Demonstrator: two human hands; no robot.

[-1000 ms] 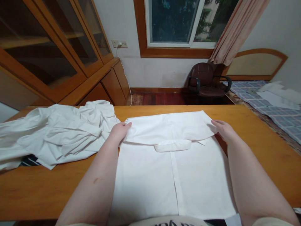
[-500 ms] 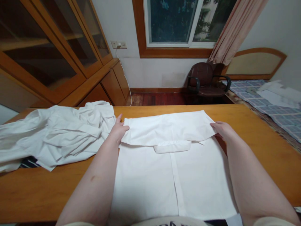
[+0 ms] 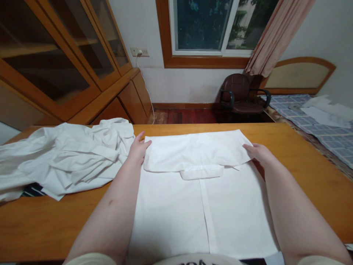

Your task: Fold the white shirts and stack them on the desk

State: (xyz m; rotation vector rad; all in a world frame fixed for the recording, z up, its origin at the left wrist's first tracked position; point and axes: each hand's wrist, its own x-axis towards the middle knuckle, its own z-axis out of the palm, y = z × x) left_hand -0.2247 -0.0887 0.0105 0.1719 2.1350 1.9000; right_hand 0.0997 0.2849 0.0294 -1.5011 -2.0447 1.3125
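Folded white garment [image 3: 193, 151], left edge pinched in left grip [image 3: 138, 148], right edge pinched in right grip [image 3: 258, 152]

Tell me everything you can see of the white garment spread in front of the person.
The white garment looks like a plain woven shirt, laid fairly flat on the wooden table. Its far part is folded toward the person as a wide band, lightly creased, with what looks like a collar protruding from the band's near edge. A narrow strip runs down the middle. The left hand's thumb lies on the band's left end; the right hand pinches the right end. The person's torso hides some of the near edge.
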